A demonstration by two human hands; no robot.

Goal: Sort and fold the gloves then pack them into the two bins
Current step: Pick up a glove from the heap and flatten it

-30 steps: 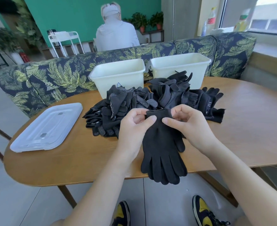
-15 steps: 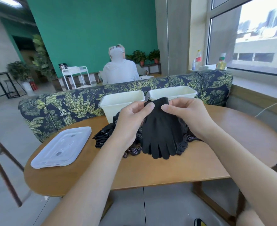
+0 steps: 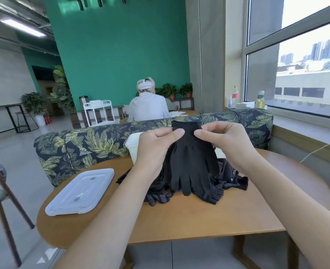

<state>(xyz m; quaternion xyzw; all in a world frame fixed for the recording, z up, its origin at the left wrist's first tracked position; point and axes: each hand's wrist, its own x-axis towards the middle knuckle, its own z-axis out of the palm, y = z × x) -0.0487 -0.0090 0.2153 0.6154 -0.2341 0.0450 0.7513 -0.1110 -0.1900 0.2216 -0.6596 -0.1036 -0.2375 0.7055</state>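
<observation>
Progress, as judged: early stage. Both hands hold up a pair of plain black gloves [image 3: 189,158] by the cuff, fingers hanging down above the bench [image 3: 199,216]. The left hand [image 3: 156,144] pinches the cuff's left edge between thumb and fingers; the right hand [image 3: 224,142] pinches its right edge, the two hands close together with the cuff between them. The pair is not yet folded. The remaining gloves lie in a loose heap [image 3: 226,181] on the bench behind and below the held pair, unsorted. Only one corner of a bin [image 3: 134,146] shows past the left hand; the second bin is hidden, and I cannot tell what either contains. A lid [image 3: 80,191] lies flat on the bench to the left, well apart from the heap.

Materials: held gloves are soft matte knit, limp, with a ribbed cuff. Some gloves in the heap carry pale grip dots; one bears a small label. Bin is pale rigid plastic; lid translucent, rectangular with rounded corners. Bench is smooth wood with a rounded edge
</observation>
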